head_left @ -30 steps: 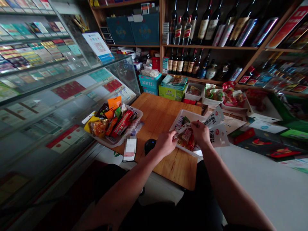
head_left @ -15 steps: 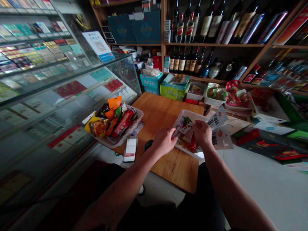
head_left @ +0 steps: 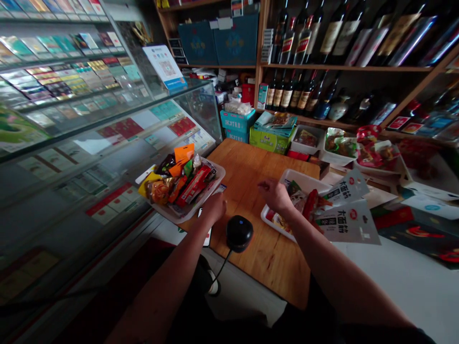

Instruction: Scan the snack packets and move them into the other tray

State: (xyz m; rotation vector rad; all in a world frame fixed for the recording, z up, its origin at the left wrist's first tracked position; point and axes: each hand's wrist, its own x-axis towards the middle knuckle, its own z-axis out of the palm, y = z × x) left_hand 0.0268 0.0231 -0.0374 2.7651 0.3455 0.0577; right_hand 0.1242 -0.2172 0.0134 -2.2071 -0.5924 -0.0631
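Observation:
My left hand [head_left: 216,208] is beside the right rim of the left plastic basket [head_left: 219,177], next to a small blue-and-white packet [head_left: 220,189]. Its fingers are mostly hidden behind the back of the hand. Under the wrist, a phone [head_left: 207,239] is partly covered. My right hand [head_left: 276,195] hovers over the table at the left edge of the right plastic basket [head_left: 266,213]. Its fingers point left, loosely bent and slightly apart, with nothing visible in them. Grey snack packets [head_left: 346,222] with black lettering lean out of that basket. Colourful snack packets [head_left: 193,184] fill the left one.
A black round device [head_left: 239,233] with a cable sits on the wooden table [head_left: 236,160] between my forearms. On the left runs a glass display counter [head_left: 107,138]. Behind the table are snack boxes [head_left: 270,138] and shelves of bottles [head_left: 287,91]. More snack trays [head_left: 337,155] stand at the right.
My left hand has moved left from the right basket to the left one. My right hand has drawn left, off the packets. The black device is now uncovered, and the view has shifted.

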